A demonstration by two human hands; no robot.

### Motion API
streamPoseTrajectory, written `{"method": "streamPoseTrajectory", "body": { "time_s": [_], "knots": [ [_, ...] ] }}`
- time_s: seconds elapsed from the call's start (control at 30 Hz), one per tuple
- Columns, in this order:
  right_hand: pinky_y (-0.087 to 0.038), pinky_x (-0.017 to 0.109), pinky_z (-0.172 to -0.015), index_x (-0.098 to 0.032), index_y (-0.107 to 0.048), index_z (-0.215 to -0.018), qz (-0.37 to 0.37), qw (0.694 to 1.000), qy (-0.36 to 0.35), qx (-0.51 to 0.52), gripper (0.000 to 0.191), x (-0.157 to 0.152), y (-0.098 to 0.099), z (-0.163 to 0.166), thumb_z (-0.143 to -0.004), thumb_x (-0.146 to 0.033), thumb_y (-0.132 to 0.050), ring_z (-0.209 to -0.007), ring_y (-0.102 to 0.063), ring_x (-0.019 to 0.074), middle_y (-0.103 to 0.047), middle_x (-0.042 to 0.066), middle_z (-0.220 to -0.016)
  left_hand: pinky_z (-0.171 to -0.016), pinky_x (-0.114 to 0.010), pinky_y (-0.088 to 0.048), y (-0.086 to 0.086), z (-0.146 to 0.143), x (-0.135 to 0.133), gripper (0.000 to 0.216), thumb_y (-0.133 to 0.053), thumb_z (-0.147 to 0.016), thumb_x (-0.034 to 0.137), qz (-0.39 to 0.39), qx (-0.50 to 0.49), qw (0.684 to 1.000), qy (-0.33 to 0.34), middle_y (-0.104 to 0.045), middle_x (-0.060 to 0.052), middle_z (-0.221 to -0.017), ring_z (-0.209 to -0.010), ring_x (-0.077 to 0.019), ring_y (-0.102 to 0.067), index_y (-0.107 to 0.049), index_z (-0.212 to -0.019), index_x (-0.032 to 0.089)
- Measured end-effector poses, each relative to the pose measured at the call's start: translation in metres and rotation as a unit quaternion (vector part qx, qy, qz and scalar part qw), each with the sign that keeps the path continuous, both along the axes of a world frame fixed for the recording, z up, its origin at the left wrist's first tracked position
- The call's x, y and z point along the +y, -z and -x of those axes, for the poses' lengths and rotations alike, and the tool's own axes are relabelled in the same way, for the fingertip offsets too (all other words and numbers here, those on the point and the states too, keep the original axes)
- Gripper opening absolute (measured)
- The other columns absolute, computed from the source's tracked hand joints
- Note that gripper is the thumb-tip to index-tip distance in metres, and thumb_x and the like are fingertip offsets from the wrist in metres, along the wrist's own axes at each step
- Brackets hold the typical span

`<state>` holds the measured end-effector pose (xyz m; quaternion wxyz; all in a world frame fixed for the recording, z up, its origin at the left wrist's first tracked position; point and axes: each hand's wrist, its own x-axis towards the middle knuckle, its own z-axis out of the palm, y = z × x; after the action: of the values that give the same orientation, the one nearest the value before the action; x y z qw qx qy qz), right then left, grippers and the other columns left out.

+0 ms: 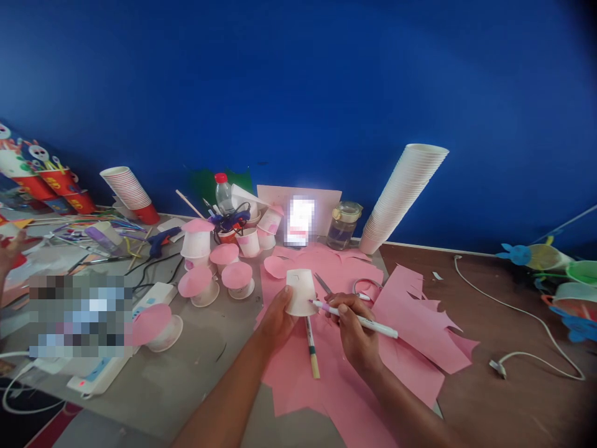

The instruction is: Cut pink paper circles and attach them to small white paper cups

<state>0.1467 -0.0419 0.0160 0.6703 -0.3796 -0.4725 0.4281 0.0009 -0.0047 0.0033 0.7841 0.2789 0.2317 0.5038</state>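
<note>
My left hand (pixel 278 314) grips a white paper cup (pixel 300 292), held upside down above pink paper; a short dark mark shows near its top. Between the fingers of my right hand (pixel 357 330) is a white marker (pixel 380 328), its pinkish tip at the cup's lower right side; whether it touches cannot be told. A paintbrush (pixel 312 361) with a pale wooden end lies on the pink paper (pixel 289 392) under the cup. Behind my right hand rest scissors (pixel 323 284), partly hidden.
Several cups with pink discs (pixel 237 275) stand to the left, near a power strip (pixel 152 298) and glue gun (pixel 166 240). A lit phone (pixel 300 221), a glass jar (pixel 344 227) and a tall leaning cup stack (pixel 403 196) stand behind. A white cable (pixel 522 309) lies right.
</note>
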Motion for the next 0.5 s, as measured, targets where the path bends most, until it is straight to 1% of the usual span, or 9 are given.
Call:
{"method": "streamPoseTrajectory", "body": {
  "time_s": [0.2,0.33,0.5],
  "knots": [
    [-0.04,0.028,-0.056,-0.021,-0.063,-0.076,0.014,1.0,0.003,-0.004,0.019,0.0,0.0015,-0.0006,-0.086,-0.034,-0.054,-0.058,-0.047,0.0134,-0.054,0.0,-0.065,-0.092,-0.04,-0.042,0.004,0.0009,0.0005,0.044,-0.056,-0.083,0.048,0.004,0.007,1.0,0.007,-0.067,-0.014,-0.098,-0.099,-0.028,-0.059,-0.065,-0.099,0.007],
    [-0.041,0.029,-0.059,-0.021,-0.063,-0.074,0.018,1.0,0.004,0.018,0.019,0.0003,0.0008,-0.0014,-0.085,-0.034,-0.055,-0.061,-0.048,0.0141,-0.051,-0.001,-0.062,-0.093,-0.041,-0.042,0.0073,0.0016,0.0032,0.046,-0.058,-0.082,0.048,0.017,-0.016,1.0,0.001,-0.068,-0.013,-0.096,-0.1,-0.0283,-0.06,-0.063,-0.106,0.009],
    [-0.042,0.029,-0.06,-0.022,-0.063,-0.075,-0.005,1.0,-0.002,0.003,0.019,-0.0016,0.0011,-0.0002,-0.085,-0.035,-0.056,-0.066,-0.052,0.016,-0.053,0.0,-0.061,-0.094,-0.042,-0.041,0.0056,0.0018,0.0025,0.045,-0.055,-0.084,0.047,0.015,-0.006,1.0,-0.008,-0.068,-0.014,-0.096,-0.1,-0.0285,-0.06,-0.064,-0.102,0.007]
  ]
}}
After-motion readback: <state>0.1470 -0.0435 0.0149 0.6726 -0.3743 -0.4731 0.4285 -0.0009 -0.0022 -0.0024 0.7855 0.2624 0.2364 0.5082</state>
